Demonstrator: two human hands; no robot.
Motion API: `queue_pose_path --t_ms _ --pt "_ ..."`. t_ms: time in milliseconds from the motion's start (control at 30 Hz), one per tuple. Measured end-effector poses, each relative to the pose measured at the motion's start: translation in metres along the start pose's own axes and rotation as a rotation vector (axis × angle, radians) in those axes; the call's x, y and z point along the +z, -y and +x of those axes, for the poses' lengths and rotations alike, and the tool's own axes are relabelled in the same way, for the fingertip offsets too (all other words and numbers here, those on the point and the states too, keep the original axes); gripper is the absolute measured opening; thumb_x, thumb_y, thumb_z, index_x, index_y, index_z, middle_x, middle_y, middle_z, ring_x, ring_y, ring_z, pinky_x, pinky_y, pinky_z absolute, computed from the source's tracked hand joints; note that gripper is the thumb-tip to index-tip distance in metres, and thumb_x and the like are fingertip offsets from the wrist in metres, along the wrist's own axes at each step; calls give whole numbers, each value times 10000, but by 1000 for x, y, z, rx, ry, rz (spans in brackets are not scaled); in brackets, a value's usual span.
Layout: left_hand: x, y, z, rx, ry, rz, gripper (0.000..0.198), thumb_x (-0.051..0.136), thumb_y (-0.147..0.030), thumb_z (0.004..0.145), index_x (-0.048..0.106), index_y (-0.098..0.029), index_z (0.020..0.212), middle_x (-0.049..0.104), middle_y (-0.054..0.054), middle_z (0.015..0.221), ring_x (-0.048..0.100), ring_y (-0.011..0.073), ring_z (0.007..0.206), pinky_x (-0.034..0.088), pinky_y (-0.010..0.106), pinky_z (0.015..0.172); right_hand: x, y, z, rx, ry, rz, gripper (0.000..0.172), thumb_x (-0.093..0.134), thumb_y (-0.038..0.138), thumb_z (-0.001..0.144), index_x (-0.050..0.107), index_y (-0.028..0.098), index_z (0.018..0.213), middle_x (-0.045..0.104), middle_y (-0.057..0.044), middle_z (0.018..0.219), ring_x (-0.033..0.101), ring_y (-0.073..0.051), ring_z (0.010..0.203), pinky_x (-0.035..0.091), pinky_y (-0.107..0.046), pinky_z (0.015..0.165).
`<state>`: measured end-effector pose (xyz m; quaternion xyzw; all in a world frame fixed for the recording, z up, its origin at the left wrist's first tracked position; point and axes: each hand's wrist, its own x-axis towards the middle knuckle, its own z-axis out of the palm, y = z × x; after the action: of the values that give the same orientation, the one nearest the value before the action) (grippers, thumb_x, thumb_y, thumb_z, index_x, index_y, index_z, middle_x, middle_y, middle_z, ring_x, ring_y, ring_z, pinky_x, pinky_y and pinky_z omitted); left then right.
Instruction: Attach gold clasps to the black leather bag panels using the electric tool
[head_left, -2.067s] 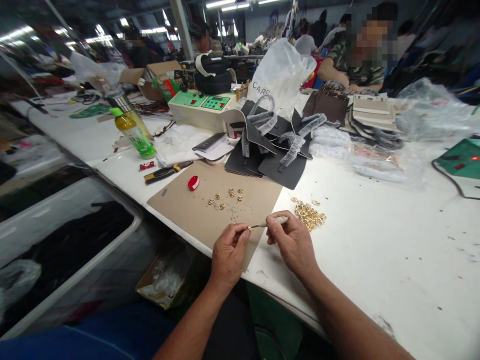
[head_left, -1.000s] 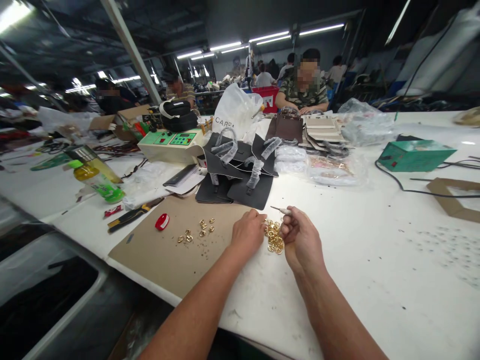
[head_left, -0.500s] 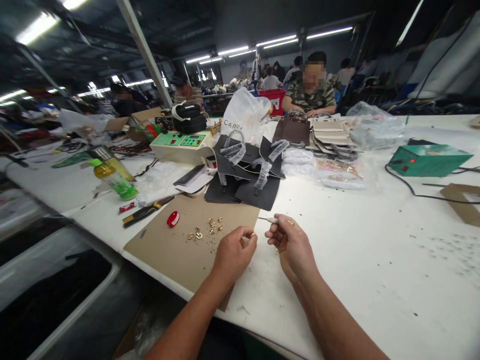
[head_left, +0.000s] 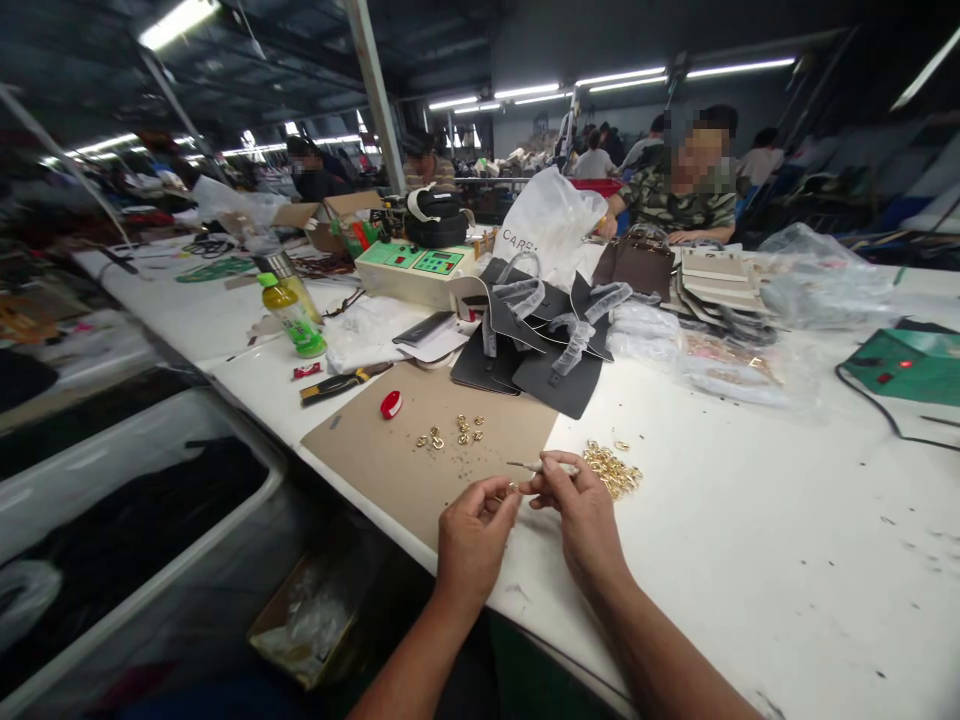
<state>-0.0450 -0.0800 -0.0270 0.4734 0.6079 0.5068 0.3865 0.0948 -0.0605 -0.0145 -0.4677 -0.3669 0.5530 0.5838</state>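
The left hand pinched a small gold piece; the right hand, fingers closed on a tool, had gold rings piled at two o'clock.

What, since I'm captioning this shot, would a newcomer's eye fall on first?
Probably the gold heap, bright on the white table beside the right hand, which holds a thin tool. Next, perhaps, the black pile with plastic-wrapped handles farther back, in front of the white bag. The red ring also stands out on the brown sheet.
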Motion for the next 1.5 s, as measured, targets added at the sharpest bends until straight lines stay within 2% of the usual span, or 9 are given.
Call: queue_pose_path --t_ms 167,367,467,633,767,933,1267,1500 --pt "5 -6 3 -151 50 -188 304 801 -352 765 757 -162 998 756 37 774 643 142 610 501 201 477 -1 -3 5 53 -38 70 397 773 542 879 672 203 1061 708 -9 798 721 -188 747 579 -279 646" --pt "5 -15 0 -129 87 -153 305 772 -374 784 794 -162 1002 764 47 810 633 132 606 520 196 463 0 -3 4 66 -37 115 415 808 536 841 684 200 1050 709 -5 770 704 -176 715 572 -270 630" --pt "5 -16 -2 -121 94 -117 298 766 -411 800 794 -165 967 737 32 753 631 133 592 523 197 458 0 -1 4 62 -41 113 425 812 545 827 690 200 1043 715 -10 768 700 -181 705 572 -283 628" --pt "2 -11 1 -144 43 -154 328 787 -448 778 747 -163 935 693 1 670 624 127 538 505 197 445 -3 6 3 12 -57 -10 416 774 568 853 689 205 1038 743 -37 776 701 -198 727 565 -311 667" --pt "-1 -7 2 -167 5 -213 339 789 -441 789 715 -159 960 677 -30 625 570 94 437 489 201 456 -4 12 -1 -69 -18 -148 362 686 571 933 671 214 988 695 -3 656 632 -174 618 514 -301 647" --pt "-3 -5 2 -156 16 -233 320 770 -418 823 692 -160 994 670 -42 609 572 90 432 468 192 467 -3 15 -6 -120 -5 -307 325 644 547 964 663 223 938 661 18 593 597 -167 568 462 -287 621" --pt "-3 -3 2 -156 15 -263 343 792 -440 803 699 -167 990 678 -33 616 568 91 436 464 192 465 -1 17 -7 -128 -13 -342 294 647 518 960 667 227 919 657 22 584 587 -168 552 454 -291 617" --pt "-2 -2 1 -132 16 -233 279 764 -391 834 712 -174 1002 665 -39 617 571 92 438 479 198 468 -3 16 -6 -137 -9 -381 269 626 493 965 660 228 930 652 25 584 604 -176 559 456 -300 621"
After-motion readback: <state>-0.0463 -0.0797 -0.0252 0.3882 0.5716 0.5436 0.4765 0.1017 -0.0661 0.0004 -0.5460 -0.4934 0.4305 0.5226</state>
